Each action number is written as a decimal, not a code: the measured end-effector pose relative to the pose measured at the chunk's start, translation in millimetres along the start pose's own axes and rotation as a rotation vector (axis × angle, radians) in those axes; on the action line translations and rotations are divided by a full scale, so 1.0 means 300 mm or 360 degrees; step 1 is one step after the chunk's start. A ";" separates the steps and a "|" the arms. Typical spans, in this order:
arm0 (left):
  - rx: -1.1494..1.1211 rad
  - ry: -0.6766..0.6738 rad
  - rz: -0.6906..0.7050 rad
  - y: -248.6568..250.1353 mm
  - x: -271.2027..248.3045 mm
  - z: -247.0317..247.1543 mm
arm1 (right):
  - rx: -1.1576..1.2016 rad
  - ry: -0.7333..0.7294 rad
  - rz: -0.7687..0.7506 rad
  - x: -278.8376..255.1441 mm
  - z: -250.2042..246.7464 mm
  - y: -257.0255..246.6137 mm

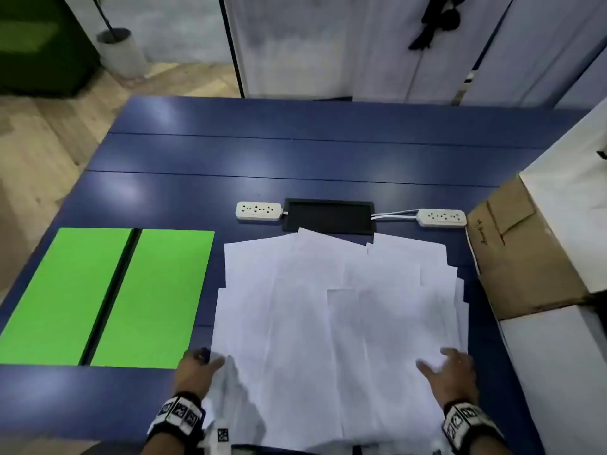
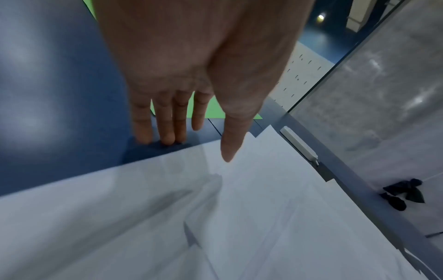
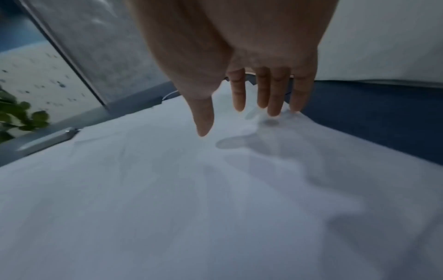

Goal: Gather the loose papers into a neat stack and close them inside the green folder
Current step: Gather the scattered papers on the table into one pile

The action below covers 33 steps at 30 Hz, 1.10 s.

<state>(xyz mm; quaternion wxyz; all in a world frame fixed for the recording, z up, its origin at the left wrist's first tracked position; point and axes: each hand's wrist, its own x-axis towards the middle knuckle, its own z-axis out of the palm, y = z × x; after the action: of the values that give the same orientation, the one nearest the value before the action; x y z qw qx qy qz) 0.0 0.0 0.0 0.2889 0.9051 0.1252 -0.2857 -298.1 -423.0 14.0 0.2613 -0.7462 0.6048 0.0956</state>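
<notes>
Several white papers point(image 1: 341, 316) lie fanned out and overlapping on the blue table point(image 1: 295, 159). The green folder point(image 1: 108, 297) lies open and flat to their left. My left hand point(image 1: 197, 369) sits at the papers' near left edge, fingers straight; its fingertips point(image 2: 165, 140) touch the table while the thumb hangs over the papers point(image 2: 239, 208). My right hand point(image 1: 450, 366) lies spread on the papers' near right side, its fingertips point(image 3: 273, 111) touching the top sheet point(image 3: 191, 189) near its edge. Neither hand holds anything.
Two white power strips point(image 1: 259, 210) point(image 1: 441, 217) flank a black cable hatch point(image 1: 328, 215) just behind the papers. A cardboard box point(image 1: 512, 251) and white boxes point(image 1: 558, 372) crowd the table's right edge. Partition walls point(image 1: 328, 44) stand behind the table.
</notes>
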 end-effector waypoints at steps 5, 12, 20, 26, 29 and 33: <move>0.0107 -0.0020 -0.0043 0.008 0.041 0.029 | -0.0067 0.0009 0.0363 0.033 0.004 -0.088; 0.0036 -0.0058 0.0131 0.022 -0.009 0.036 | -0.0346 0.0055 0.0244 0.042 0.004 -0.058; -0.0207 -0.0162 0.0173 -0.003 -0.017 0.025 | 0.0057 0.0072 0.0243 0.013 0.024 -0.046; -0.0384 -0.0252 0.0081 -0.005 -0.025 0.036 | 0.0067 0.0112 0.0082 0.019 0.008 -0.042; -0.0441 -0.0265 0.0084 0.005 -0.036 0.034 | 0.0307 0.0163 0.0050 0.013 -0.015 -0.061; -0.0474 -0.0293 0.0076 0.007 -0.043 0.025 | 0.0260 0.0071 -0.0105 -0.007 0.033 -0.105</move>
<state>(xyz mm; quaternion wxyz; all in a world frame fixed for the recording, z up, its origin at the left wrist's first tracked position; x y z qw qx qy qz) -13.1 -6.9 3.5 0.4367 0.8251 0.1176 -0.3387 -266.8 -412.0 15.4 0.3107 -0.7438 0.5915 0.0206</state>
